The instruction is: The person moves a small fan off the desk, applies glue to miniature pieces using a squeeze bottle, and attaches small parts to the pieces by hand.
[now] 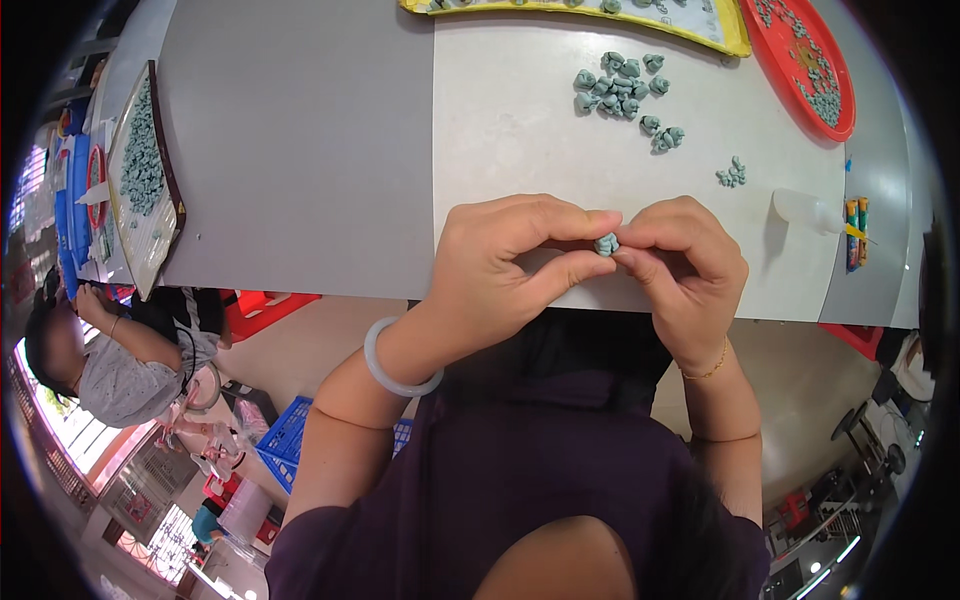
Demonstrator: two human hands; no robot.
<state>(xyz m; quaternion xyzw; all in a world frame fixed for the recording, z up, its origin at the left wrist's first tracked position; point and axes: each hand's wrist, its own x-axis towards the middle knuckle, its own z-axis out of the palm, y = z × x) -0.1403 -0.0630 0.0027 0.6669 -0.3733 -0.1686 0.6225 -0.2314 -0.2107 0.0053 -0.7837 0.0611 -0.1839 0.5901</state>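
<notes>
Between my two hands, above the near edge of the table, is a small grey-green moulded figure piece (pixel 606 244). The thumb and forefinger of my left hand (pixel 515 250) pinch it from the left. From the right, the thumb and fingertips of my right hand (pixel 685 260) close on it too. Its finer shape is mostly covered by the fingertips. Farther back on the white tabletop sits a loose cluster of similar grey-green figures (pixel 615 88). A little pile of smaller grey-green pieces (pixel 732 173) lies beyond my right hand.
A yellow-edged tray (pixel 735 30) and a red tray (pixel 845 130) of small pieces stand at the back. Right of my hands are a white squeeze bottle (pixel 805 211) and small tubes (pixel 857 232). Another tray (pixel 150 270) of pieces is far left, near a seated person (pixel 130 375).
</notes>
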